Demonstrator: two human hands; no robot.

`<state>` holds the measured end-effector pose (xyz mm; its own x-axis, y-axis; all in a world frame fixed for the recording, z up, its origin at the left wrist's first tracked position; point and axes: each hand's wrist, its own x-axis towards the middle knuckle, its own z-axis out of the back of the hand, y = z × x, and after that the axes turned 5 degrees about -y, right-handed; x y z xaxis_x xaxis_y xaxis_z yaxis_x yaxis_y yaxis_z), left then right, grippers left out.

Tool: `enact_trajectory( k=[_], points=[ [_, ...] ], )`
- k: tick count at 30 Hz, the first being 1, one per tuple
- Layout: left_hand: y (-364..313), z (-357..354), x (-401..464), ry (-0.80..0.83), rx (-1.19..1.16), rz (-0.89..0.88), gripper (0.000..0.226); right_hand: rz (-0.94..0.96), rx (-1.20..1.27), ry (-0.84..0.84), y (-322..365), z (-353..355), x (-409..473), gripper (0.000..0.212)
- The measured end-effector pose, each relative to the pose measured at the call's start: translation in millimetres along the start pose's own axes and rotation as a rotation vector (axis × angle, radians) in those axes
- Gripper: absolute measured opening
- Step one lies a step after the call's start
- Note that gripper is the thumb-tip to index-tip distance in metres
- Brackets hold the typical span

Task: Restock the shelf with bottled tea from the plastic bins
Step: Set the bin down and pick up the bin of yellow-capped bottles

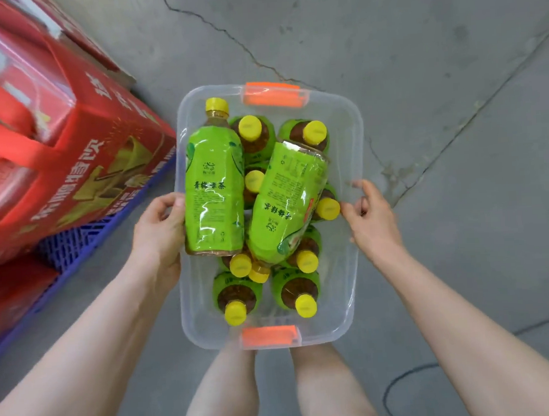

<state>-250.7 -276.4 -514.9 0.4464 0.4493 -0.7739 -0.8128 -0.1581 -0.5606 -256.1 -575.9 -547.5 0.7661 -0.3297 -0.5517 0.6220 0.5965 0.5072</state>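
A clear plastic bin [347, 129] with orange latches at both ends hangs above the concrete floor in front of my legs. It holds several tea bottles with green labels and yellow caps. Most stand upright. One bottle [214, 185] lies flat on top at the left, cap pointing away. A second bottle [285, 204] lies tilted on top at the right, cap toward me. My left hand [157, 234] grips the bin's left rim. My right hand [372, 221] holds the right rim, fingers curled over the edge.
Red gift cartons [71, 162] are stacked on a blue plastic pallet [67, 249] at the left, close to the bin. Cracked grey concrete floor [435, 69] spreads ahead and to the right. A black cable [402, 380] curls on the floor at the lower right.
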Motion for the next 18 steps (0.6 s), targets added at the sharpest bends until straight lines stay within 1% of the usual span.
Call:
enact_trajectory(
  k=[3,7,10,15,18],
  points=[
    [-24,3,-59,0.049,0.007,0.018,0.012,-0.033,0.021,0.001,2,43,-42,0.038],
    [-59,4,-128,0.098,0.065,0.003,0.014,-0.055,0.054,-0.077,6,103,-101,0.033],
    [-85,5,-178,0.166,0.107,-0.022,0.017,-0.092,0.088,-0.14,9,145,-147,0.03],
    [-129,5,-258,0.329,0.204,-0.133,0.02,-0.173,0.22,-0.283,15,205,-227,0.029],
    [-150,8,-298,0.457,0.271,-0.198,0.012,-0.213,0.285,-0.385,15,234,-278,0.029]
  ],
)
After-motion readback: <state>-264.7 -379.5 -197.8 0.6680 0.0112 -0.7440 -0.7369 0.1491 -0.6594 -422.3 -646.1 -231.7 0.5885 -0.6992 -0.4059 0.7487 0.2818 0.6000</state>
